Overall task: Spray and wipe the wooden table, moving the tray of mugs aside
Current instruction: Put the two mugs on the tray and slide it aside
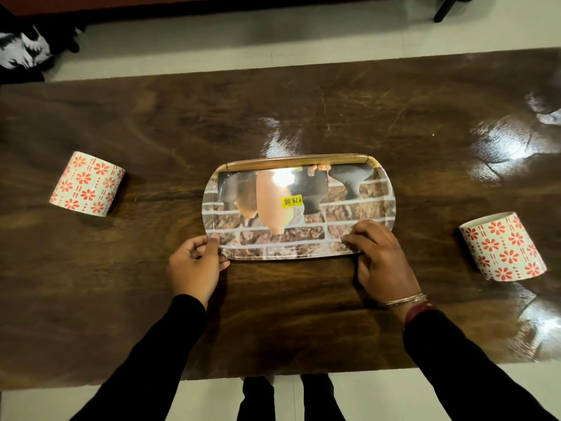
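A glossy printed tray [358,208] with a yellow price sticker lies flat in the middle of the dark wooden table [273,117]. It carries nothing. My left hand [195,265] pinches its near left corner, thumb on top. My right hand [381,256] grips the near right edge, fingers resting on the rim. Two white mugs with red flower print stand on the table itself, not on the tray: one mug [86,183] to the far left, the other mug [502,246] to the right. No spray bottle or cloth is in view.
The table's near edge runs just in front of my legs [291,396]. Pale floor tiles [273,41] lie beyond the far edge. A black and white bundle [24,47] sits at the top left, a dark furniture leg [443,9] at the top right.
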The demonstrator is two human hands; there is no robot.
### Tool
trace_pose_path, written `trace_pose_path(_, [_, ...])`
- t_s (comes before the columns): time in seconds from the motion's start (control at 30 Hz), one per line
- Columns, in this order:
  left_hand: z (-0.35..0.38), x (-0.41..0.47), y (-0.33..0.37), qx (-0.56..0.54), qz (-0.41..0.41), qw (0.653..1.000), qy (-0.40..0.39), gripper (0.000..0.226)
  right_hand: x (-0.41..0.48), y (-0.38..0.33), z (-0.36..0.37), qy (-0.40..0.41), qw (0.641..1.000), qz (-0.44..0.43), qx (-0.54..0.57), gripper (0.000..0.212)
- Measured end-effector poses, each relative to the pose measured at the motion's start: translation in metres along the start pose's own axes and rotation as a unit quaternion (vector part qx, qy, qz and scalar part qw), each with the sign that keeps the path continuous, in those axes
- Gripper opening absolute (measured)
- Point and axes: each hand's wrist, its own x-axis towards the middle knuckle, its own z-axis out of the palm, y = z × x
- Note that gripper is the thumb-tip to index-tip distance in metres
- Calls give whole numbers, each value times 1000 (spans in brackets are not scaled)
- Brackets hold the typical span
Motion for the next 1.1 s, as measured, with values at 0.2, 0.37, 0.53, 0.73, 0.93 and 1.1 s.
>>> trace_pose_path(0.2, [0,-17,-5,-8,23,1000,-6,14,-4,1,0,-2,1000,25,5,47])
trace_pose_path(0.37, [-10,-29,-16,-37,20,999,13,29,-34,-28,-12,182,956,212,86,32])
trace_pose_path(0.53, [-20,-45,-36,-7,17,1000,23,14,-32,-42,-52,399,506,585,492,79])
trace_pose_path(0.73, [-12,-54,-42,10,8,999,39,16,-42,70,-70,359,244,623,651,83])
trace_pose_path(0.93, [3,-55,-37,30,36,998,52,21,5,54,-103,497,351,531,590,37])
trace_pose_path(1.1, [2,-55,-38,30,37,998,27,25,10,21,-93,493,503,533,468,50])
